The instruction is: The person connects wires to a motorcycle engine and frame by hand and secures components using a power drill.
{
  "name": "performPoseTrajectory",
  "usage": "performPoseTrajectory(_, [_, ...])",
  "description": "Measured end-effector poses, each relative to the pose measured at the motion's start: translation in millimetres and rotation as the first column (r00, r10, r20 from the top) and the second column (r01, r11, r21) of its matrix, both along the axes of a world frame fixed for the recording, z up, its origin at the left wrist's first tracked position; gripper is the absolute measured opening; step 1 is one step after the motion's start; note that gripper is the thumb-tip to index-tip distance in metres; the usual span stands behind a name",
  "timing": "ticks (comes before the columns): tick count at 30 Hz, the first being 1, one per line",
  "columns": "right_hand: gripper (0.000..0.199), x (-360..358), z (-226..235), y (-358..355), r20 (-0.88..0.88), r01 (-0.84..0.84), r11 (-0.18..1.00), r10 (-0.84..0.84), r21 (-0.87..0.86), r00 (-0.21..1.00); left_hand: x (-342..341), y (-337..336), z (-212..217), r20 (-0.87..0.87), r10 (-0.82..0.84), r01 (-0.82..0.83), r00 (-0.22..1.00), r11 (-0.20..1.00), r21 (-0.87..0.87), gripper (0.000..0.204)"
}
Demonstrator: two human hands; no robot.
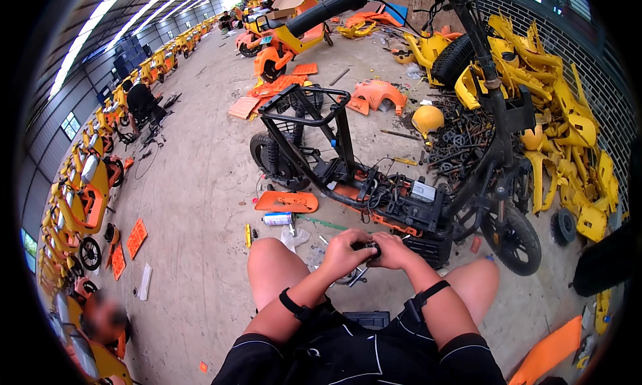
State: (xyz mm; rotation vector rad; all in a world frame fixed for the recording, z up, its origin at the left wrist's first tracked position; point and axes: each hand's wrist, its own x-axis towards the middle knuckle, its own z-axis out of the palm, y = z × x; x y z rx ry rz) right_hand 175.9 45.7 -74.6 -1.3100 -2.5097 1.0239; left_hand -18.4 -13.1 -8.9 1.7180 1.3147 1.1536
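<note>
My left hand (344, 254) and my right hand (391, 250) meet above my lap, fingers closed round a small dark part (372, 250). Most of that part is hidden by the fingers, so its kind cannot be made out. Just past my hands stands a stripped scooter frame (346, 141), black, its wheels still on and its wiring and inner parts bare. A metal tool with a T-shaped end (358, 276) shows below my hands, partly covered by them. Straps circle both my forearms.
An orange panel (287, 202), a spray can (277, 218) and a yellow-handled tool (248, 236) lie left of the frame. Yellow body panels (582, 131) and dark metal parts (461, 141) are heaped at right. Yellow scooters (87, 184) line the left wall, where a person (142, 103) crouches.
</note>
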Motion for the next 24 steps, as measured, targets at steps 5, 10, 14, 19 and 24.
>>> performPoseTrajectory(5, [0.059,-1,-14,0,0.024,-0.058,0.990,0.062,-0.130,0.998,-6,-4,0,-0.098,-0.054,0.060,0.994,0.996,0.059,0.025])
performPoseTrajectory(10, [0.046,-6,5,-5,0.032,-0.063,0.985,0.069,-0.160,0.997,-25,-3,3,-0.104,-0.022,0.017,0.994,0.999,-0.050,0.026])
performPoseTrajectory(14, [0.049,-11,5,-4,0.129,-0.024,0.992,0.040,-0.122,0.991,-31,-3,-2,-0.184,-0.001,-0.013,0.983,0.997,-0.073,0.023])
performPoseTrajectory(19, [0.050,-17,1,-5,0.211,-0.034,0.991,0.062,-0.131,0.976,-38,-3,-15,-0.234,0.039,-0.066,0.971,0.992,-0.108,0.024])
performPoseTrajectory(24, [0.051,-23,13,-4,0.236,-0.037,0.968,0.097,-0.247,0.967,-48,-2,-15,-0.226,0.060,-0.107,0.972,0.974,-0.199,0.023])
